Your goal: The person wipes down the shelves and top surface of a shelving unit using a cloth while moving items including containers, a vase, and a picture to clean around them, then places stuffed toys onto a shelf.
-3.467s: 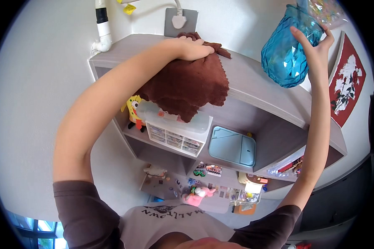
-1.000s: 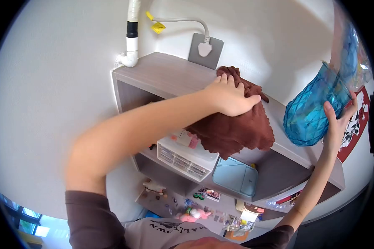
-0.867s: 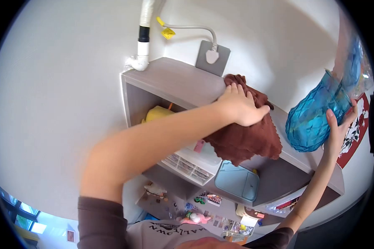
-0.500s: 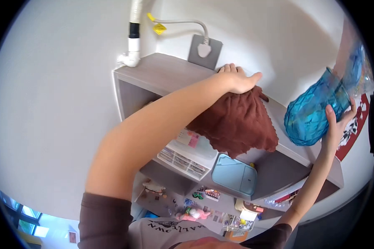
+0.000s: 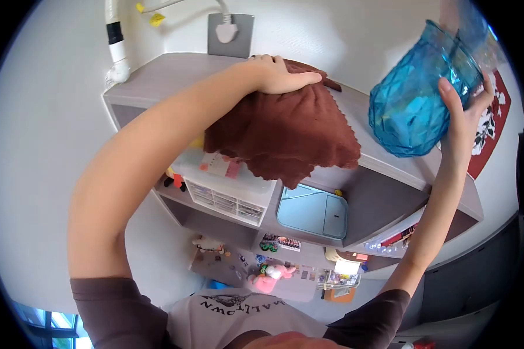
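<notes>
On the grey shelf top [image 5: 174, 72], my left hand [image 5: 276, 75] is closed over a bunched part of a brown cloth [image 5: 291, 128]. The rest of the cloth drapes over the front edge, across the upper compartment. My right hand [image 5: 463, 116] holds a blue faceted glass vase [image 5: 410, 104] near its rim, fingers behind and thumb on the near side. The vase is raised and tilted at the shelf's right end, its mouth toward the upper right. Shiny clear and bluish wrapping [image 5: 477, 35] shows at its mouth.
A plug sits in a wall socket [image 5: 230, 38] behind the shelf. White pipe [image 5: 117, 55] stands at the left corner. Below are a white drawer box [image 5: 227, 195], a light blue tray [image 5: 313, 212] and a pink plush toy [image 5: 268, 279]. A red floral picture [image 5: 489, 128] hangs at right.
The view has shifted, so shelf and hands appear differently placed. Over the last second my left hand has slid back on the cloth toward the wall, then closed over it. The right still holds the vase.
</notes>
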Available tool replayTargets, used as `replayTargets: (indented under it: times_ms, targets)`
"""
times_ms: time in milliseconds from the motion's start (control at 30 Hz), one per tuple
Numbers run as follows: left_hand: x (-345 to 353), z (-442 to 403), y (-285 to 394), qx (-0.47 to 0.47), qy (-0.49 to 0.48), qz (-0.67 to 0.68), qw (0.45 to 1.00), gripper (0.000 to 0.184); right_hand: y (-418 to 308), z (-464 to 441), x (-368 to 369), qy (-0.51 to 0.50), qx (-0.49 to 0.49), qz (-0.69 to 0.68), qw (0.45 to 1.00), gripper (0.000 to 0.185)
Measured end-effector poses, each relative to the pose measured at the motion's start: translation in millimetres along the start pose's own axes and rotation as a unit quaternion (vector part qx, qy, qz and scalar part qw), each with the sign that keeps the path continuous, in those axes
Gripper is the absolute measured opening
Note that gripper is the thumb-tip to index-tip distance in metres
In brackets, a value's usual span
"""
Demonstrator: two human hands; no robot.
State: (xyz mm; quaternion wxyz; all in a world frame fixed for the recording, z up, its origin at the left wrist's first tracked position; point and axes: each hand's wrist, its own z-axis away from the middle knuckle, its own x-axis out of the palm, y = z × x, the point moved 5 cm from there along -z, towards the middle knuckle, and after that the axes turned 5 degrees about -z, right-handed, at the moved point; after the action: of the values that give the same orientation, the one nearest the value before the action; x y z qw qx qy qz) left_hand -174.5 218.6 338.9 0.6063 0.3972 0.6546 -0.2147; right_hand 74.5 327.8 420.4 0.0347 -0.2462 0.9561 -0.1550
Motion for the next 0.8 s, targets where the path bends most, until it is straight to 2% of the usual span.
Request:
replayTargets:
  times_ms: [133,233,467,567,733,800]
  targets:
    - [7,-11,2,-0.033,0.004,0.0,0.999,0.111,0,-11,-3,0.004,-0.033,0.029,0.999,0.09]
    - [7,-9,10,-0.032,-0.008,-0.003,0.999,0.112,4,-20,-7,0.02,-0.007,0.036,0.999,0.087]
    - [14,-17,24,-0.051,0.002,-0.013,0.999,0.111,-3,-32,-24,0.048,-0.029,0.108,0.993,0.099]
    - [19,-27,31,-0.029,0.0,-0.033,0.999,0.11,2,-35,-34,0.049,0.007,0.079,0.996,0.099]
    - [22,-25,61,-0.033,0.007,-0.03,0.999,0.109,10,-41,-49,0.055,0.0,0.008,0.998,0.101]
    - [25,-29,68,-0.025,0.009,-0.037,0.999,0.108,9,-39,-57,0.067,-0.004,0.018,0.998,0.099]
